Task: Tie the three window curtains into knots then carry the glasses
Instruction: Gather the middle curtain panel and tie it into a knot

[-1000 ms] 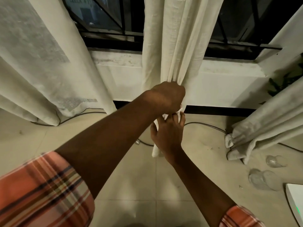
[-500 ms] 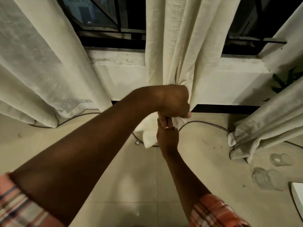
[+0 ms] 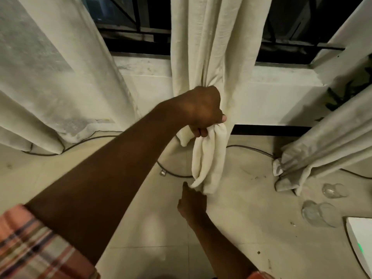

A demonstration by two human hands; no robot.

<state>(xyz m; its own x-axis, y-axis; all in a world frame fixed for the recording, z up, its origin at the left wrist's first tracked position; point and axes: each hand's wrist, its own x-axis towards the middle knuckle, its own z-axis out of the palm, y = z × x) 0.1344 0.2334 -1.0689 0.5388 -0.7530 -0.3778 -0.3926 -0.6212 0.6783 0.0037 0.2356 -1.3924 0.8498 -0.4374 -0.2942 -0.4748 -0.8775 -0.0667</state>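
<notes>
Left hand: the left hand [image 3: 203, 109], mid-frame, has its fingers curled tight round the gathered middle cream fabric curtain [image 3: 211, 47]. The bare forearm runs down to a plaid orange sleeve [image 3: 30, 244] at lower left.
Right hand: the right hand [image 3: 192, 202], below centre, reaches up and its fingers pinch the lower tip of the same curtain.
Middle curtain: it hangs from the top edge of the frame. It is bunched at the left fist, and a rolled tail is drawn down from there to the right hand, off the floor.
Other curtains: the left cream curtain [image 3: 50, 77] fills the upper left, with its hem on the floor. The right cream curtain [image 3: 322, 141] slants in from the right edge, and its hem is heaped on the floor.
Glasses: the clear drinking glasses [image 3: 334, 190] are on the floor at lower right, just beside the right curtain's hem and well apart from both hands. Their exact count is blurred.
Edges: a white sill and wall [image 3: 281, 87] runs across behind the curtains, under the dark barred window [image 3: 141, 21]. The corner of a white object with a green light [image 3: 360, 238] sits at the right edge, near the glasses.
Open room: the beige tiled floor [image 3: 141, 228] lies bare under both arms and between the left and middle curtains.
Floor line: a dark cable [image 3: 251, 149] loops along the floor beneath the middle curtain toward the right curtain.
</notes>
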